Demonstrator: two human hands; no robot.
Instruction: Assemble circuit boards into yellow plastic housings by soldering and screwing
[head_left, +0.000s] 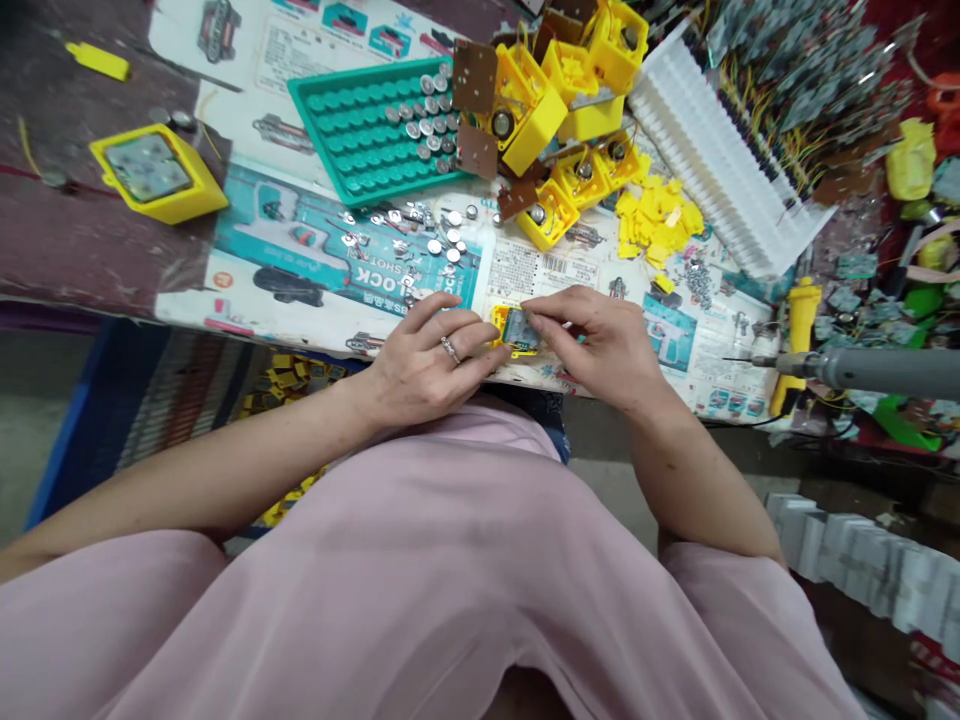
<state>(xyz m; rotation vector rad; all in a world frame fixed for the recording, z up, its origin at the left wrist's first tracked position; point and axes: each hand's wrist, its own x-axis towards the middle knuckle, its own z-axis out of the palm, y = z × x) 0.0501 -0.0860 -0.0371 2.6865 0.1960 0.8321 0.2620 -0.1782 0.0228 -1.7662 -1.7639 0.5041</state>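
Observation:
At the table's front edge, a small yellow plastic casing (498, 318) lies with a dark grey-green circuit board (523, 332) in its opening. My left hand (435, 355), a ring on one finger, curls its fingers against the casing's left side and steadies it. From the right, my right hand (604, 340) has thumb and forefinger pinched at the board's upper right edge. Fingertips cover part of both pieces. Just beyond the hands, loose silvery round cells (453, 238) and small metal clips are scattered on the printed sheet.
A green tray (322, 130) holds more round cells. Yellow casings (536, 130) pile up behind, beside yellow chips (660, 220) and a white rack (720, 150) of wired boards. An electric screwdriver (885, 368) juts in at right. One yellow box (187, 190) stands at left.

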